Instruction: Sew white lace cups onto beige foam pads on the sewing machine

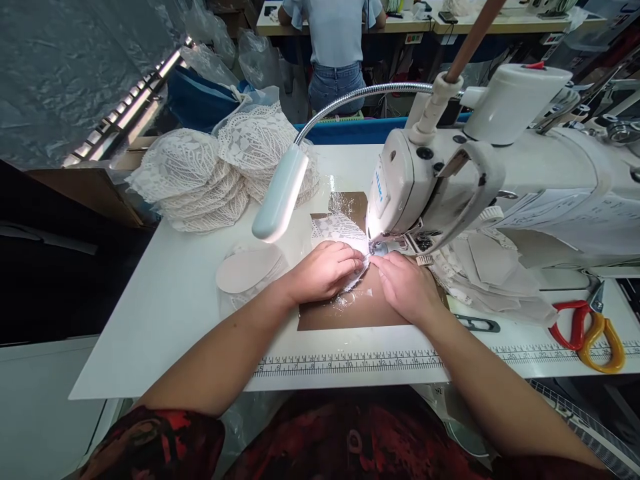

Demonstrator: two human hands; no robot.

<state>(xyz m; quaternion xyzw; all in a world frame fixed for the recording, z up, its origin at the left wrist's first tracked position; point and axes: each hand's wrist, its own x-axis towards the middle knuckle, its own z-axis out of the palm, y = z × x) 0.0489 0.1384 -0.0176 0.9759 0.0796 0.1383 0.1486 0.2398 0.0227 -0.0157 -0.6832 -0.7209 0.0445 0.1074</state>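
Note:
A white lace piece, curved at its edge, lies under the needle end of a white sewing machine. My left hand rests on the lace from the left, its fingers curled together and pinching the fabric close to the presser foot. From the right, my right hand has its thumb and fingertips closed on the lace edge just in front of the needle. The fingertips of both hands nearly meet there. The needle itself is too small to make out. Beneath the work is a brown taped sheet.
Stacked lace cups stand at the back left, near a lamp on a bendy neck. Beige oval pads lie left. Right are fabric pieces, a seam-ripper-like tool and scissors. A person sits beyond.

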